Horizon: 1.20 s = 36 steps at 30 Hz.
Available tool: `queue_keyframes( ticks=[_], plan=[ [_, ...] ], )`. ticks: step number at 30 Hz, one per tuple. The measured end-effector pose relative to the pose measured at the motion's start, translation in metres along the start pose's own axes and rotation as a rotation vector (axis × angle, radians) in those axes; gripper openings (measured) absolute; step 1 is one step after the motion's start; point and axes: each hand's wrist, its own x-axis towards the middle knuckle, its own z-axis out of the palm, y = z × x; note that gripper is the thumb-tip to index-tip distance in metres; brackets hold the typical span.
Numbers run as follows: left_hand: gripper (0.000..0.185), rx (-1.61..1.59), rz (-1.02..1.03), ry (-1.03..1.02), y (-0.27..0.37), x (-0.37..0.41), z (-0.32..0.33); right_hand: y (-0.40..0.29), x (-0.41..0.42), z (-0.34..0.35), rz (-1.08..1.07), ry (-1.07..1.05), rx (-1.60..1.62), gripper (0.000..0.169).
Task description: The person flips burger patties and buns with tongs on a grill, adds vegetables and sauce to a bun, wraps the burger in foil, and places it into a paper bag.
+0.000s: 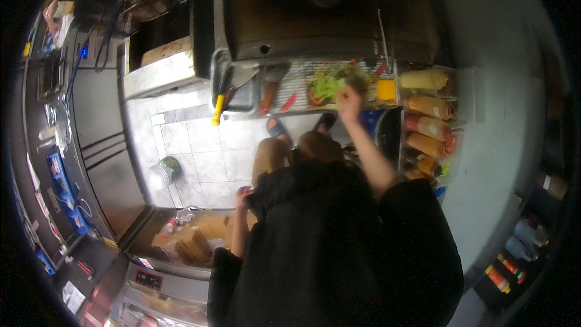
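My right hand (349, 105) reaches over the work shelf with its fingers at the edge of some green lettuce leaves (326, 85). Blur hides whether the fingers grip a leaf. The leaves lie in or over a reddish-brown bowl (314, 100), only partly visible. Down at my left side, my left hand (244, 197) hangs next to my black garment (272, 195); its fingers are too small to read. Left of the greens, a ribbed white surface (297, 84) carries red items. A yellow-handled tool (219, 110) leans in a metal tray (247, 104).
Squeeze bottles of sauce (429, 127) line the right side. A yellow block (386, 90) sits near the greens. On the tiled floor (206, 163) stands a green-and-white can (164, 173). Cardboard boxes (193, 240) lie behind at left, beside a steel cabinet (102, 113).
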Motion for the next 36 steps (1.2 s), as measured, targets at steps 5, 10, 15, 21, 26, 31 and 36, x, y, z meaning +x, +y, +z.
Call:
queue_keyframes(
  ticks=[5, 10, 15, 21, 26, 31, 36],
  plan=[
    [0.023, -0.376, -0.133, 0.018, -0.061, -0.042, 0.002, -0.017, -0.019, 0.027, -0.341, -0.233, -0.442, 0.028],
    [0.02, -0.574, -0.118, -0.156, -0.066, -0.032, 0.006, -0.028, -0.013, 0.034, -0.276, -0.333, -0.668, 0.04],
    [0.02, -0.308, -0.21, -0.012, -0.038, 0.001, 0.002, -0.065, -0.008, 0.027, -0.19, -0.504, -0.795, 0.052],
    [0.022, -0.223, -0.226, -0.032, 0.023, 0.046, -0.026, -0.069, -0.014, 0.033, -0.218, -0.517, -0.987, 0.048],
    [0.022, -0.218, -0.197, 0.055, 0.042, 0.052, -0.036, -0.124, -0.03, -0.005, -0.212, -0.398, -0.763, 0.038],
    [0.024, -0.149, -0.28, -0.002, 0.007, 0.059, -0.035, -0.11, -0.032, -0.008, -0.25, -0.359, -0.439, 0.024],
    [0.028, -0.195, -0.275, 0.0, -0.006, 0.059, -0.009, -0.099, -0.02, -0.057, -0.27, -0.006, -0.452, 0.02]
  ],
)
